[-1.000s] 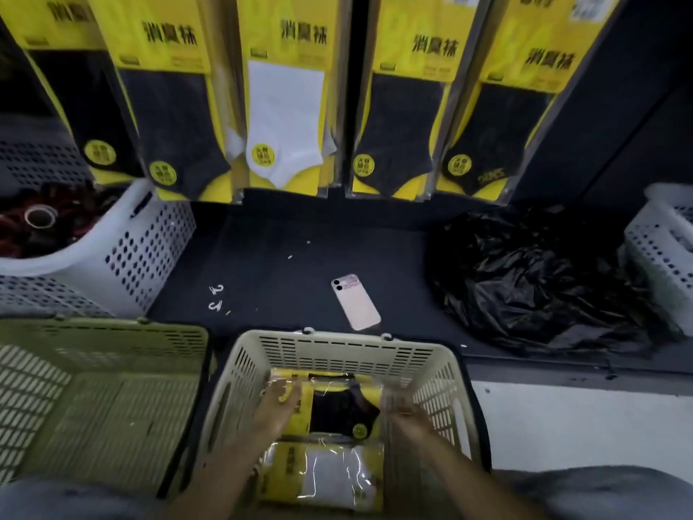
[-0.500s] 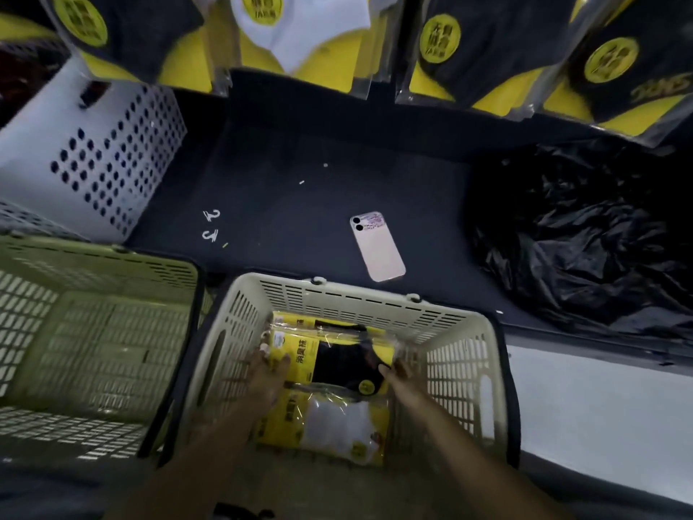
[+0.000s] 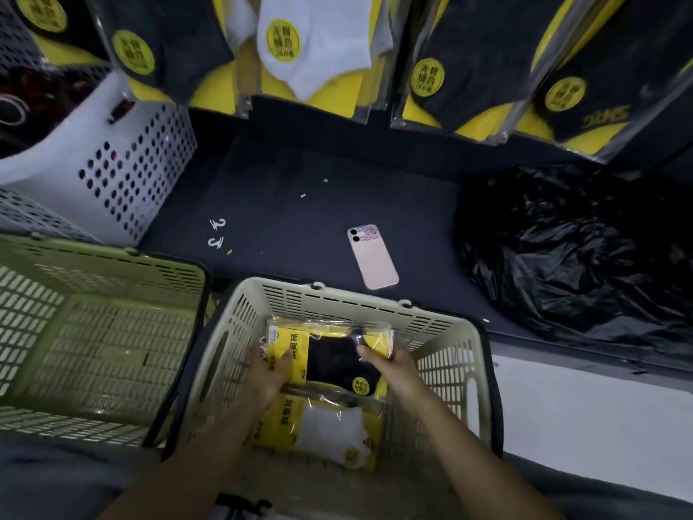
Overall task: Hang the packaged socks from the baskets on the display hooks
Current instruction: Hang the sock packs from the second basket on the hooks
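Observation:
Both my hands are inside the cream basket (image 3: 337,300) in front of me. My left hand (image 3: 268,377) grips the left edge of a yellow pack of black socks (image 3: 333,360); my right hand (image 3: 390,365) grips its right edge. The pack is lifted a little above a pack of white socks (image 3: 326,433) that lies on the basket floor. Hung sock packs (image 3: 311,50), black and white on yellow cards, fill the top of the view; their hooks are out of frame.
An olive basket (image 3: 101,332) stands to the left. A white perforated bin (image 3: 123,159) sits at the back left. On the dark shelf lie a pink phone (image 3: 373,260), two small white hooks (image 3: 217,232) and a crumpled black plastic bag (image 3: 573,249).
Both hands have closed on the black-sock pack and raised it slightly off the white-sock pack. My head has tilted down, so the hung packs have moved up out of view.

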